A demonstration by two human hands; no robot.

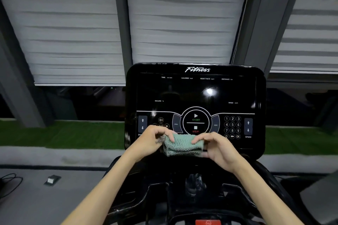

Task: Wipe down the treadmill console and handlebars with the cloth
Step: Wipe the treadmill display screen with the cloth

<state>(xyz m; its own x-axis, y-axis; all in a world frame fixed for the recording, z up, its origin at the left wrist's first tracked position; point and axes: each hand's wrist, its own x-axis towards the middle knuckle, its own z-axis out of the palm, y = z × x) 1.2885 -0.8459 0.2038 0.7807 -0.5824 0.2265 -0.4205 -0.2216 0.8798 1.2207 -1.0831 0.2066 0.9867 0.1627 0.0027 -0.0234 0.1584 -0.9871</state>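
Holding the cloth (180,145) bunched between both hands, I have it up in front of the bottom edge of the console (195,93), just under the start and stop keys. My left hand (155,139) pinches the left end with curled fingers, and my right hand (215,147) pinches the right end, fingertips on top. I take it I'm gathering the green weave into a thick pad, so there is one firm face to press on that glossy black panel. Whether the cloth already touches the panel I cannot tell.

The screen is dark, with one bright glare spot on its right half, and nothing lies between cloth and glass. My own hands cover some of the lower left keys, and the start key sits close above the cloth (a careless swipe might press it, I'd guess). Below my wrists the dark handlebars (131,204) curve toward me, not yet wiped as far as I can judge. A red tab (208,222) shows at the bottom edge. Behind the console hang grey blinds (73,33). On the floor to the left lie a small box (52,180) and a cable (11,182), well apart from my work.
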